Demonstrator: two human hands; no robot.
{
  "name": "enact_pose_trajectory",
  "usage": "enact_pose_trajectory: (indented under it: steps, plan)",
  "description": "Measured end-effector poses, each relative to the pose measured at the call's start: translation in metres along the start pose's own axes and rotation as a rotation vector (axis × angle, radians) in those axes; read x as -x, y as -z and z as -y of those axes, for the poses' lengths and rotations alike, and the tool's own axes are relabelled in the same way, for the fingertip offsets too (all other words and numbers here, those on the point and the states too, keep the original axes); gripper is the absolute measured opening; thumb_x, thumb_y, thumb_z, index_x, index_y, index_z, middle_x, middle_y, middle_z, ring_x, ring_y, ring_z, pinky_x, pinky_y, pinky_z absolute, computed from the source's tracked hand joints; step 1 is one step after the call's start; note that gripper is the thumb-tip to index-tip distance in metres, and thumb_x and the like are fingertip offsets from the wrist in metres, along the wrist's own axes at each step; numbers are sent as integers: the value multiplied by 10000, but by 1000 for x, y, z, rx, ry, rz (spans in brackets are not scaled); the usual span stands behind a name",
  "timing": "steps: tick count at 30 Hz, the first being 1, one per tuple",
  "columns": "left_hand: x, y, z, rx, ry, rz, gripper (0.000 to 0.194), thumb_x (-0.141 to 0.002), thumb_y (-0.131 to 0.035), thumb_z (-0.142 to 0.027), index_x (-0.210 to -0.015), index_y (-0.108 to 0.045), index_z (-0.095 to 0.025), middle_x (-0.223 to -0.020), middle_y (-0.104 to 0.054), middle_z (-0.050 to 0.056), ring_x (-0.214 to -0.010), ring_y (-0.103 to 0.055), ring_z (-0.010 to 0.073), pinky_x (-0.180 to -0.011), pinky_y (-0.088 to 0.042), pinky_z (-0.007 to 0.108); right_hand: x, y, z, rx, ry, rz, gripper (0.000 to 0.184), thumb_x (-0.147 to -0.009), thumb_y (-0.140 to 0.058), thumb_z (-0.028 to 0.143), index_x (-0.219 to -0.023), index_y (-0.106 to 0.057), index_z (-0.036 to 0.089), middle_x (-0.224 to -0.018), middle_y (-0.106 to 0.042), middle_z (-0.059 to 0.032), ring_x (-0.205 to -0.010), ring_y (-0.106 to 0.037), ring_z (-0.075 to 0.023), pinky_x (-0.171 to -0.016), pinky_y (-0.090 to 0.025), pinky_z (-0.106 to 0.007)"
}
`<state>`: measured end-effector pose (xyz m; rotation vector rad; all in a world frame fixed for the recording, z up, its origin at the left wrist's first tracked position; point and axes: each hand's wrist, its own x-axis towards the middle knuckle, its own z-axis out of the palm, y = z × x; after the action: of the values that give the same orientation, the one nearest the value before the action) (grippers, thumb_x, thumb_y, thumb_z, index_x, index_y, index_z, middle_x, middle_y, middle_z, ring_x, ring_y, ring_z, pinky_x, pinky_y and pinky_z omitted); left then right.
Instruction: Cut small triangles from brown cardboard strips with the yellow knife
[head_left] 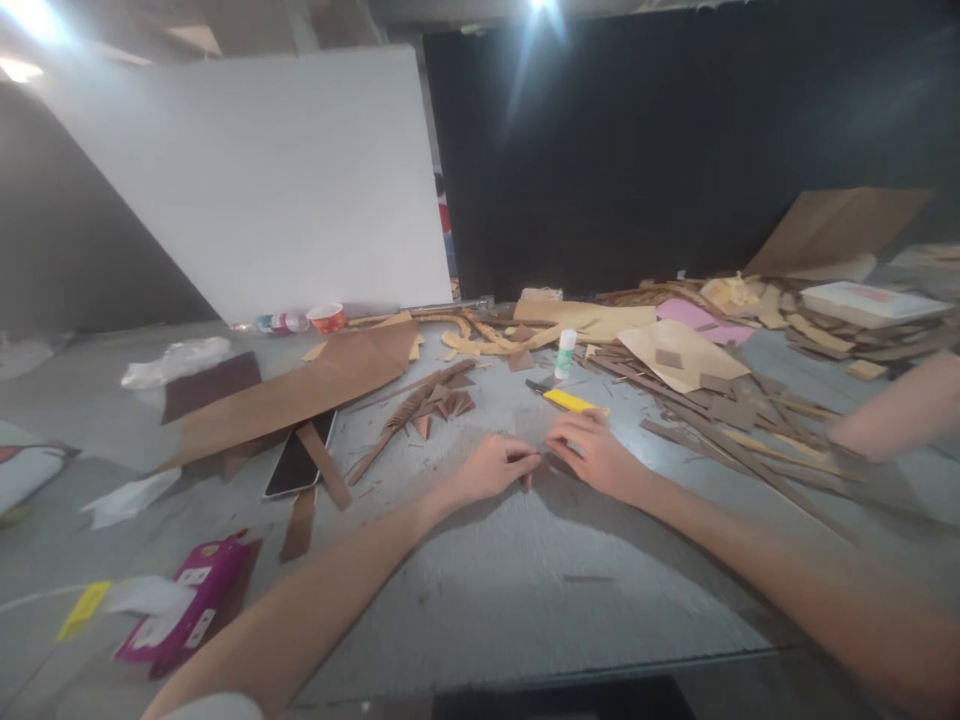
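Yellow cutter [567, 401] lies just beyond the right hand [596, 458], the left hand [498, 468] near; curled fingers [519, 453] show over the grey worktop [487, 610], whether grasping anything cannot be told.

The grey tabletop [480, 610] bears an upright glue stick [565, 355] with a yellow-handled cutter [571, 401] just beside it. Brown paper strips [705, 425] pile up on the right. Left of centre lie a wrapped paper stem [409, 408] and a dark-screened phone [296, 468], partly covered by a broad brown sheet [300, 393]. Crumpled clear plastic [176, 363] sits farther left.
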<state>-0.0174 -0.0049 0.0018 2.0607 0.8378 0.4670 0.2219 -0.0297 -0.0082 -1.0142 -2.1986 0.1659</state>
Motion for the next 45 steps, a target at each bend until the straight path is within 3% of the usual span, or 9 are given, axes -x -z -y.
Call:
enact_pose_trajectory:
  steps: [8, 11, 15, 18, 21, 25, 36, 42, 45]
  plan:
    - [0, 1, -2, 73, 72, -138, 459, -1057, -491, -463, -719, -646, -195, -709, -704, 9, -665, -602, 135, -704, -438, 279, -1, 37, -52, 237, -208, -208, 272, -1089, -523, 360, -931, -716, 252, -1001, -772, -72, -993, -690, -286, -1011, -395, -494]
    - [-2, 1, 0, 137, 120, -221, 462, -1054, -472, -504, -735, -609, -200, -636, -639, -10, -573, -535, 126, -624, -424, 284, 1, 43, -63, 374, -342, -270, 324, -1082, -432, 307, -1144, -738, 222, -1132, -749, -154, -1105, -635, -359, -1025, -400, -557]
    - [-3, -1, 4, 164, 123, -241, 453, -1066, -444, -509, -748, -559, -208, -599, -593, -25, -534, -509, 122, -597, -413, 281, 2, 25, -40, 394, -347, -198, 437, -1051, -439, 266, -1459, -591, 223, -1367, -662, -202, -1250, -547, -417, -1037, -393, -612]
    - [-2, -2, 4, 108, 90, -233, 427, -1084, -417, -468, -766, -544, -213, -616, -608, -23, -575, -552, 130, -656, -429, 278, 2, 7, -10, 108, -243, 5, 308, -1122, -401, 407, -1218, -667, 284, -1169, -744, -103, -1121, -631, -317, -1038, -408, -532]
    - [0, -3, 1, 35, 51, -201, 391, -1095, -395, -444, -821, -556, -217, -630, -609, -29, -606, -569, 137, -688, -426, 276, 2, -4, 10, -48, -184, 150, 373, -1133, -409, 485, -938, -632, 258, -912, -729, -40, -874, -637, -238, -960, -421, -454]
    - [2, -3, -3, -23, 37, -150, 399, -1109, -365, -444, -832, -543, -219, -648, -593, -32, -613, -563, 135, -671, -413, 268, 5, -7, 11, -48, -165, 124, 453, -1140, -395, 480, -781, -536, 242, -753, -644, -15, -760, -557, -213, -897, -420, -418]
    - [2, -3, -3, -38, 36, -171, 371, -1097, -401, -402, -805, -542, -221, -622, -576, -37, -602, -565, 131, -660, -420, 259, 6, -9, 5, -76, -194, 89, 445, -1117, -436, 474, -739, -519, 253, -692, -584, -21, -789, -532, -237, -858, -459, -416]
    - [-2, -3, 5, 129, 66, -215, 402, -1090, -420, -499, -972, -664, -201, -661, -658, -19, -598, -591, 134, -658, -455, 261, 5, -3, 8, -163, -237, 22, 170, -1082, -515, 391, -1111, -630, 268, -1006, -716, -63, -964, -627, -260, -895, -489, -423]
    - [-3, -1, 7, 180, 73, -213, 414, -1080, -447, -524, -1026, -688, -191, -675, -670, -10, -593, -582, 135, -631, -443, 258, 4, -1, 9, -169, -219, 21, 133, -1064, -543, 365, -1053, -625, 261, -985, -709, -55, -960, -636, -251, -887, -492, -410]
